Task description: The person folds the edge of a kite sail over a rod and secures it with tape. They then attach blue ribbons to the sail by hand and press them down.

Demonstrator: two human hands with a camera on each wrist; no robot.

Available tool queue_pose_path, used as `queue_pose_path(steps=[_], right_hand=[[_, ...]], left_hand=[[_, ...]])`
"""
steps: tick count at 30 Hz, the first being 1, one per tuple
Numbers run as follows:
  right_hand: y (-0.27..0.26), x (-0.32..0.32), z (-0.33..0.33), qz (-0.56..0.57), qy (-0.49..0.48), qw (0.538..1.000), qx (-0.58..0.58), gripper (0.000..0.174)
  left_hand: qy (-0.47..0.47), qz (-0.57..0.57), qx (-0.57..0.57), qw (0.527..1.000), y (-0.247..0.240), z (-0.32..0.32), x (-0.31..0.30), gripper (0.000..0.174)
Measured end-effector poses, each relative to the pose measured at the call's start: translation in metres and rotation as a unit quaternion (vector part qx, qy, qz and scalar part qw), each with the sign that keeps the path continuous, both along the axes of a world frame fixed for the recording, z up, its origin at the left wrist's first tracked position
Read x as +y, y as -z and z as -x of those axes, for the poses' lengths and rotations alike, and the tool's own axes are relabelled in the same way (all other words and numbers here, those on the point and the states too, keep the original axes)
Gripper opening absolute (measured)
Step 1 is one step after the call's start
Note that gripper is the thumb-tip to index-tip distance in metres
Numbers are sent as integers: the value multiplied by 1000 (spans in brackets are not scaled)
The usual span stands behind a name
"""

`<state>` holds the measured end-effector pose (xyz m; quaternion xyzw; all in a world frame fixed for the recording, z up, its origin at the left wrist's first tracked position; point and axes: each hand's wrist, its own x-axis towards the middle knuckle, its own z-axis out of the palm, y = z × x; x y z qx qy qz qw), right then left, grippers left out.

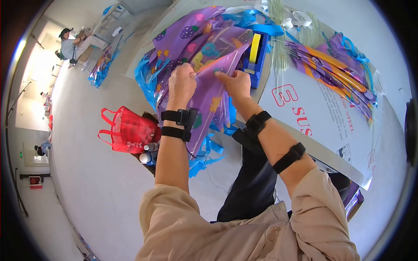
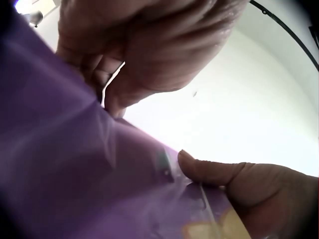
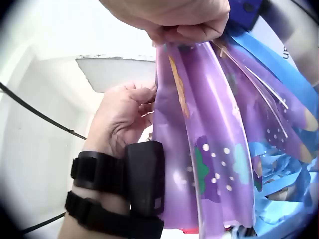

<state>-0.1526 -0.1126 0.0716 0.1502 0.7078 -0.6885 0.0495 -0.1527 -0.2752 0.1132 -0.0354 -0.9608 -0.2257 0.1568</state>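
Note:
A purple plastic kite [image 1: 213, 89] with printed fruit shapes is stretched between my two hands in the head view. My left hand [image 1: 182, 86] pinches its edge on the left, fingers curled. On the right, my right hand [image 1: 237, 86] grips the same film between thumb and bent fingers. A thin pale rod runs along the film. In the left wrist view, the right thumb [image 2: 204, 169] presses on the film near its edge. The right wrist view shows the purple film [image 3: 214, 149] hanging in folds below my right hand [image 3: 184, 20].
A blue tape dispenser [image 1: 252, 77] stands just beyond my right hand. More purple kites with blue ribbons [image 1: 146, 78] pile up behind. Bundled kites [image 1: 335, 69] and thin pale rods [image 1: 278, 52] lie on the table [image 1: 313, 104]. A red bag [image 1: 130, 130] and bottles [image 1: 150, 152] are at left.

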Motion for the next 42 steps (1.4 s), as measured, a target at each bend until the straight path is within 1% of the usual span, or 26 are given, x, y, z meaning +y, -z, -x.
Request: queue_pose_path(steps=[2,4,5,7,8,11,12,13,15,16,21,23,25,26,28,29,30,31,32,33,34,35,37,38,39,42], right_hand=[[-11,0,-4,-8,19,1000,-7,14],[-20,1,-5,273,-59,960,30,23],[-25,0,-5,273,-57,960,32,23],[-30,-4,-8,321,-140,935,51,19],[-28,-3,-8,331,-150,929,66,19],[-27,-2,-20,439,-132,889,11,24],[-24,-1,-25,382,-129,915,28,39],[-12,-2,-22,382,-127,915,30,39],[9,-5,-20,182,-204,954,126,55],[12,-2,-15,121,-218,965,82,72],[9,3,-7,203,-178,962,27,83],[3,8,-6,251,-178,951,20,86],[-2,17,-3,402,-110,906,-68,79],[8,26,0,468,-101,877,-47,79],[-20,59,-35,451,-63,885,98,82],[-6,95,-42,647,-158,742,81,84],[8,126,-49,800,-238,548,55,87],[-30,139,-85,556,-7,830,43,94],[-24,168,-104,619,-56,782,41,100],[-31,187,-124,575,-36,817,33,104],[-41,202,-141,529,-106,838,74,87],[-44,213,-152,530,-109,839,62,87],[-45,231,-168,332,-58,941,-16,63],[-45,238,-173,304,-10,951,-52,42],[-40,244,-173,305,-15,950,-60,42],[-14,260,-176,86,51,995,-19,26]], left_hand=[[41,-82,-76,993,-11,-8,4,19],[151,-213,-219,940,-40,-27,16,33],[154,-212,-217,940,-38,-32,18,33],[173,-13,-60,983,-27,-39,21,34],[140,-32,24,989,-22,-37,24,24],[93,33,54,994,-29,-33,20,22],[56,37,84,994,-32,-31,15,22],[20,41,113,993,-37,-29,7,22],[-6,5,207,978,-56,-29,-9,22],[-6,-22,234,972,-72,-33,-12,22],[47,-228,229,945,-169,-101,2,22],[-31,-159,173,971,-185,-143,38,24],[53,-12,155,986,-163,-170,51,26],[136,6,175,975,-144,-170,58,30],[227,38,159,960,-104,-176,79,39],[242,52,123,961,-87,-180,93,43],[248,54,105,962,-72,-184,104,42],[253,54,83,962,-58,-190,115,41],[247,47,73,965,-45,-199,127,41],[246,28,40,968,-34,-205,139,39],[241,9,8,970,-24,-214,152,37],[233,6,-1,973,-16,-225,165,37],[274,-23,-79,958,-4,-244,193,40],[268,-25,-88,959,2,-254,207,40],[303,-58,-77,948,9,-260,220,41],[347,-109,-78,928,6,-273,227,43]])
